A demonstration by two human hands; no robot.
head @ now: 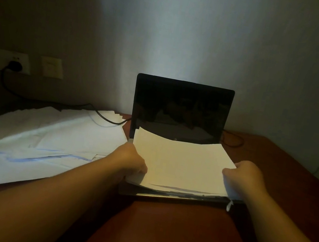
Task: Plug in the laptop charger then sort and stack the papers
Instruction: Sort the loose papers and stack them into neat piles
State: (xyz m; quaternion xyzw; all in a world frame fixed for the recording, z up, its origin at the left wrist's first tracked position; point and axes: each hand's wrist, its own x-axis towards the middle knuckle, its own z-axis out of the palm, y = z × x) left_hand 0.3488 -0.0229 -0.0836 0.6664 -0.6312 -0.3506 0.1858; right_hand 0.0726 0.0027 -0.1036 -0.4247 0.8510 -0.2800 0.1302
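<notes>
From the head view, an open laptop (180,111) stands on a reddish-brown wooden table (177,235) against a pale wall, its screen dark and upright. A stack of white papers (181,163) lies over the laptop's keyboard area, the far edge reaching up to the base of the screen and the near edge just short of the laptop's front lip. The left hand (131,161) grips the stack at its left edge, fingers curled around and under the sheets, and the right hand (245,175) grips the right edge in the same way, fingers folded over the paper. Both bare forearms stretch in from the bottom of the picture. To the left of the laptop, more loose papers (43,143) are spread in an untidy overlapping layer across the table; one of them carries a blue streak. A black charger cable (100,113) runs over the far part of these sheets toward the laptop's left side. Its other end leads up to a dark plug (14,66) seated in a white wall socket (5,59), beside which is a second pale wall plate (52,67). Another thin cable (234,139) loops on the table behind the laptop's right side.
</notes>
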